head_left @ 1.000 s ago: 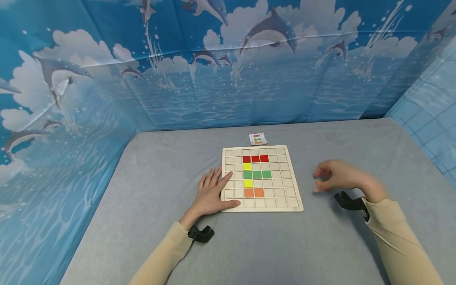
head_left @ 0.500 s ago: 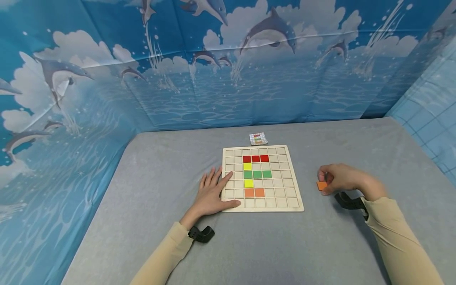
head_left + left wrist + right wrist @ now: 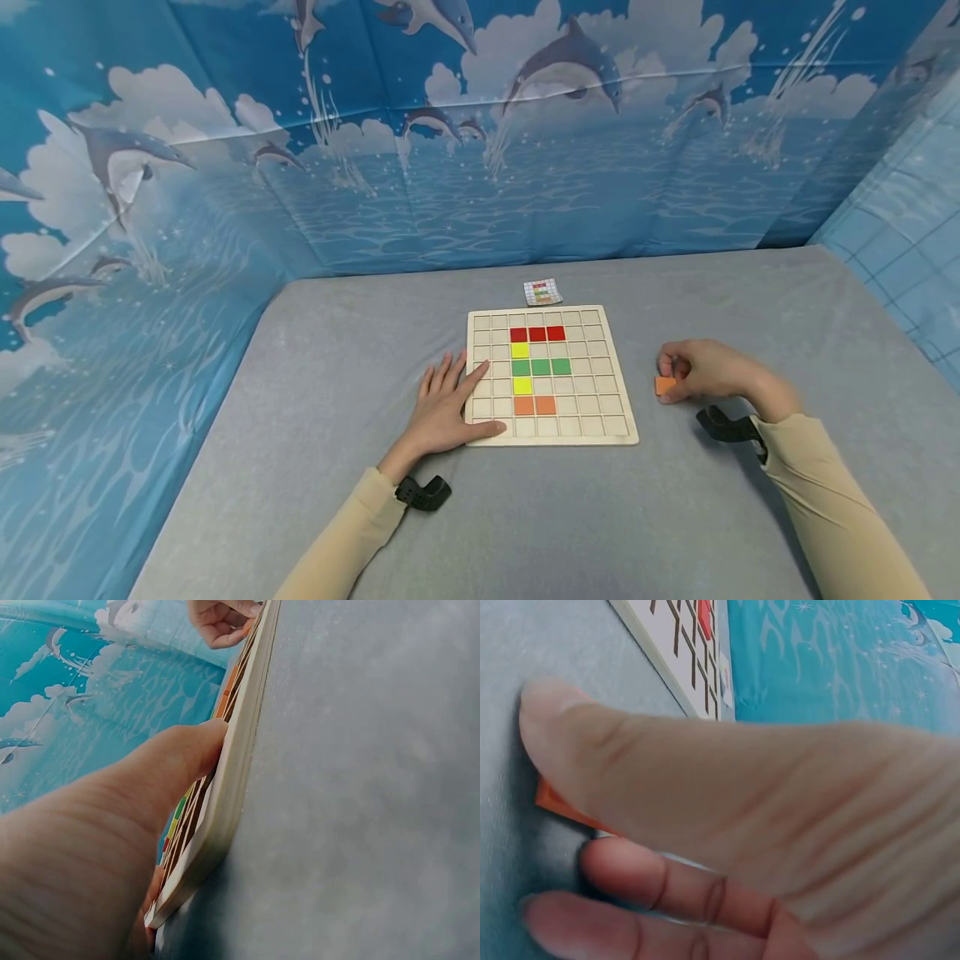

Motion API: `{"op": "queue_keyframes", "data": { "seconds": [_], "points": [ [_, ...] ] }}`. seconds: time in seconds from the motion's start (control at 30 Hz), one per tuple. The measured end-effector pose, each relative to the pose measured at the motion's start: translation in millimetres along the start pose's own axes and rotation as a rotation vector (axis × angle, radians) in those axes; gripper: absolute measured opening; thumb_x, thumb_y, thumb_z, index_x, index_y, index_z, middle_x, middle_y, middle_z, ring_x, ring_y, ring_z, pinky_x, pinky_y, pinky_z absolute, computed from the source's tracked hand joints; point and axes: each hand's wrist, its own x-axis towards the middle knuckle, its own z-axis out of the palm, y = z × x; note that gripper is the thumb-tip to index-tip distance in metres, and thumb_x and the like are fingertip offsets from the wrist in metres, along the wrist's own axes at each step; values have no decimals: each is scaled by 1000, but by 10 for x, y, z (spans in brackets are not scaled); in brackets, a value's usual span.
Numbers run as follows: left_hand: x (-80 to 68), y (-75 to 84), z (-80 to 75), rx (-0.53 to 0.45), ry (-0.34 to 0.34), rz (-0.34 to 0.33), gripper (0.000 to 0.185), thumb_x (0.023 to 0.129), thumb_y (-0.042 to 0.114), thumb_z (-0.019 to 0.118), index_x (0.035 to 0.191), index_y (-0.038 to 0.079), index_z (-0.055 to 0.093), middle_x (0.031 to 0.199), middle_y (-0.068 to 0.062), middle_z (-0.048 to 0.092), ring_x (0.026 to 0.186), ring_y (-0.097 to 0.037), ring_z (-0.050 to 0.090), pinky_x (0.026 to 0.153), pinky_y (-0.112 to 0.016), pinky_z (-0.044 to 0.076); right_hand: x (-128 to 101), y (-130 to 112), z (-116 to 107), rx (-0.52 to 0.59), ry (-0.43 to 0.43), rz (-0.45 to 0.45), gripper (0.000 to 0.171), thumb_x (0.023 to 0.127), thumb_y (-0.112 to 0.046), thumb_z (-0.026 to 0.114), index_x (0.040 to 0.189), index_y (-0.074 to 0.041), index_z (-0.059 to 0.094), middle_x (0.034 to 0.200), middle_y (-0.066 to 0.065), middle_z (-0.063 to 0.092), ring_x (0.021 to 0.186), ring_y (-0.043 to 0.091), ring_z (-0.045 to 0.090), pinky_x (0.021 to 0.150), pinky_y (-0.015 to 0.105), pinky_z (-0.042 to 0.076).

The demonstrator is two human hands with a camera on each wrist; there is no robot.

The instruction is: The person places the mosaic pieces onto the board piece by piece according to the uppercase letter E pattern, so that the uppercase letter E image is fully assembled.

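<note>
A pale wooden grid board (image 3: 592,427) lies on the grey table, with red (image 3: 537,334), yellow (image 3: 521,351), green (image 3: 541,367) and orange tiles (image 3: 535,406) set in its squares. On its left edge rests my left hand (image 3: 442,412), fingers spread and the thumb over the near left corner. To the right of the board, my right hand (image 3: 708,371) pinches an orange tile (image 3: 664,386) between thumb and fingers, low over the table. In the right wrist view the thumb hides most of that orange tile (image 3: 559,804).
A small card (image 3: 542,292) printed with a coloured grid lies just behind the board. Grey cloth (image 3: 337,375) covers the table. A blue dolphin-print curtain (image 3: 450,192) hangs along the back and left side. Each wrist wears a black band (image 3: 423,493).
My right hand has turned the orange tile so its face shows, then shifted slightly left toward the board with it. The left hand has stayed in place on the board.
</note>
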Motion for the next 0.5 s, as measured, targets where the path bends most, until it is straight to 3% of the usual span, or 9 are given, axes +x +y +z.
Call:
{"op": "queue_keyframes", "data": {
  "seconds": [0.3, 0.5],
  "points": [
    [-2, -2, 5, 1, 9, 12, 93, 78, 67, 61, 153, 26, 23, 158, -9, 7, 143, -29, -3, 109, -50, -2, 83, -59, 55, 28, 117, -74, 24, 82, -22, 76, 79, -11, 56, 68, -3, 54, 61, 14, 47, 55, 28, 37],
    [1, -1, -3, -5, 11, 13, 93, 78, 67, 60, 153, 25, 24, 158, -10, 8, 143, -29, -3, 109, -50, -2, 157, -273, 211, 231, 183, -125, 19, 84, -20, 75, 84, -8, 60, 72, 3, 62, 62, 19, 59, 54, 30, 48]
  ]
}}
